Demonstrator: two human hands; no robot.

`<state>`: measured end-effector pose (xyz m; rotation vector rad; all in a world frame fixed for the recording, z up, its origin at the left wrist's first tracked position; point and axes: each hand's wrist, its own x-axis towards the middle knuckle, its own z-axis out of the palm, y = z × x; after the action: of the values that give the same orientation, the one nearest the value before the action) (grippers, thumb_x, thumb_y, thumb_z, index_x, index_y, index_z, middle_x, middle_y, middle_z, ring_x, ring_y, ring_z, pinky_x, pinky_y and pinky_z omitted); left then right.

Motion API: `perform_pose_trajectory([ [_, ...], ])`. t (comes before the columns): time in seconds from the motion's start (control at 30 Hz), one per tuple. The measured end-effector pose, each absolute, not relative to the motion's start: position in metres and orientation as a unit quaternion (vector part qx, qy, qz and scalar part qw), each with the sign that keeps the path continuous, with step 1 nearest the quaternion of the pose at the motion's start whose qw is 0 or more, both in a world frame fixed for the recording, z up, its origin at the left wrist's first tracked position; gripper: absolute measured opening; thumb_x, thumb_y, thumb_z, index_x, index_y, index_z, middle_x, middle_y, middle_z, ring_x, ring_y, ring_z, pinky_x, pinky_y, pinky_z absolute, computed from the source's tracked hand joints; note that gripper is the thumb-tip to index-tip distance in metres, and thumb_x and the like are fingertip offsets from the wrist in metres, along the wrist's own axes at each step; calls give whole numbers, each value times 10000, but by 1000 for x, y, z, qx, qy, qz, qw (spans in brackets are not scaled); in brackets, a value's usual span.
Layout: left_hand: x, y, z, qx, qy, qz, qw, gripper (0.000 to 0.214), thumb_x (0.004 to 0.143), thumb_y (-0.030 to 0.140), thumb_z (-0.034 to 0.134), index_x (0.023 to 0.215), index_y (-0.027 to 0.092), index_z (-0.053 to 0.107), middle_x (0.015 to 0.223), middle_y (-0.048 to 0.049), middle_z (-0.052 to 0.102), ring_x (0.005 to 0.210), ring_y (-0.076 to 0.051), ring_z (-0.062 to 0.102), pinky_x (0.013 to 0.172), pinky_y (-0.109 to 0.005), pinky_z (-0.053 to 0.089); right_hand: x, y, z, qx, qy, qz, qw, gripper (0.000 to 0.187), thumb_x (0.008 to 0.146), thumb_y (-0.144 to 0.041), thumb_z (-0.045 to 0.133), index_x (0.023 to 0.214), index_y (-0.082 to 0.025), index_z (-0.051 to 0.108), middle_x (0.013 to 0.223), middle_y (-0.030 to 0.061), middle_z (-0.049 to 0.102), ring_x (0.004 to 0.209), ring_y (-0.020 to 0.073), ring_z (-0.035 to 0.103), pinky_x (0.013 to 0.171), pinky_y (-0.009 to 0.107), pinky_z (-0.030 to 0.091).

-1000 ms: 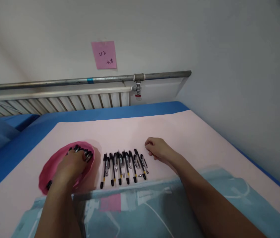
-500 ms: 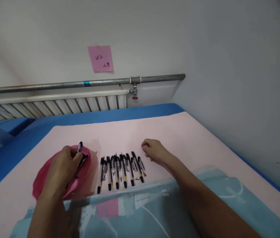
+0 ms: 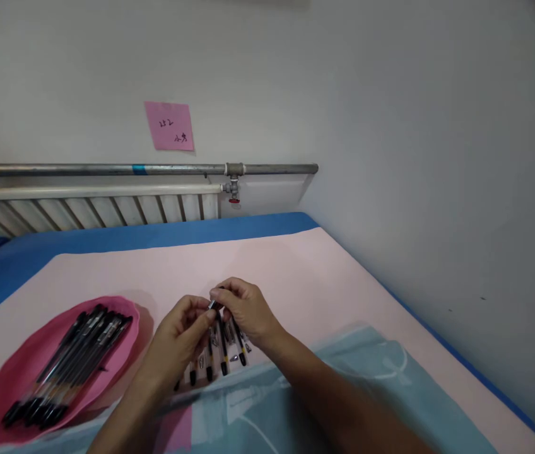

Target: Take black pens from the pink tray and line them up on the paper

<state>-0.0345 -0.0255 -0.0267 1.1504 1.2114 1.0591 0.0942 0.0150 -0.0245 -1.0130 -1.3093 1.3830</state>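
My left hand (image 3: 180,337) and my right hand (image 3: 243,309) meet above a row of several black pens (image 3: 223,353) laid on the pink sheet (image 3: 296,277). Both hands pinch one pen (image 3: 214,304) between their fingertips; only its silvery end shows. The hands hide the upper parts of the row. To the left, a pink dish (image 3: 9,372) holds a bundle of several more black pens (image 3: 69,362).
A light blue patterned cloth (image 3: 366,384) covers my lap at the near edge. The blue mattress (image 3: 154,236) runs along the back, under a radiator (image 3: 82,211) and a metal pipe (image 3: 106,169). A pink note (image 3: 170,126) hangs on the wall. The white wall stands close on the right.
My left hand lifted a pen out of the pink dish and carried it right. My right hand left the sheet and closed on the same pen. The view has swung to the right.
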Motion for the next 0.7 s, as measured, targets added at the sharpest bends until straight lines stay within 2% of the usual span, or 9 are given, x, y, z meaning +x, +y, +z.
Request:
perform_pose_trajectory([
  [0.13, -33, -25, -30, 483, 526, 418, 561, 271, 727, 453, 570, 741, 192, 496, 524, 95, 412, 416, -33, 304, 385, -145, 228, 96, 20, -31, -423, -503, 571, 491, 157, 701, -306, 612, 664, -155, 590, 537, -40, 535, 418, 59, 419, 425, 190, 341],
  [0.3, -31, -25, -28, 474, 542, 375, 584, 302, 722, 485, 558, 710, 191, 491, 474, 108, 345, 383, -25, 252, 359, -137, 172, 111, 38, -36, -420, -447, 580, 537, 221, 682, -355, 620, 634, -152, 548, 499, -25, 532, 410, 74, 435, 395, 192, 333],
  [0.43, -32, -24, -28, 432, 555, 366, 609, 299, 716, 488, 562, 717, 202, 472, 479, 106, 367, 348, -18, 228, 340, -139, 126, 131, 48, -31, -397, -318, 607, 610, 206, 665, -349, 598, 644, -168, 503, 595, 0, 568, 508, 98, 517, 461, 214, 416],
  [0.5, -31, -23, -30, 422, 546, 370, 622, 299, 711, 482, 572, 707, 203, 462, 488, 102, 388, 335, -15, 226, 335, -143, 119, 135, 46, -30, -383, -258, 654, 599, 166, 649, -300, 585, 659, -179, 472, 612, -16, 552, 506, 86, 510, 473, 216, 433],
  [0.53, -30, -22, -32, 417, 538, 379, 626, 299, 708, 478, 576, 702, 203, 461, 493, 101, 397, 332, -15, 227, 332, -145, 122, 134, 42, -30, -388, -250, 678, 572, 154, 638, -273, 585, 665, -180, 464, 599, -30, 534, 460, 66, 470, 429, 195, 402],
  [0.63, -23, -23, -35, 405, 523, 412, 627, 296, 696, 471, 592, 701, 199, 474, 517, 94, 426, 333, -16, 244, 327, -151, 142, 125, 28, -31, -421, -296, 716, 472, 179, 632, -257, 618, 684, -178, 466, 561, -67, 485, 344, 12, 280, 310, 138, 179],
  [0.7, -19, -24, -36, 403, 519, 426, 622, 295, 684, 463, 609, 708, 195, 489, 530, 91, 430, 361, -22, 288, 344, -146, 187, 116, 19, -32, -434, -334, 706, 450, 222, 639, -301, 649, 683, -180, 469, 541, -83, 458, 330, 6, 243, 306, 141, 129],
])
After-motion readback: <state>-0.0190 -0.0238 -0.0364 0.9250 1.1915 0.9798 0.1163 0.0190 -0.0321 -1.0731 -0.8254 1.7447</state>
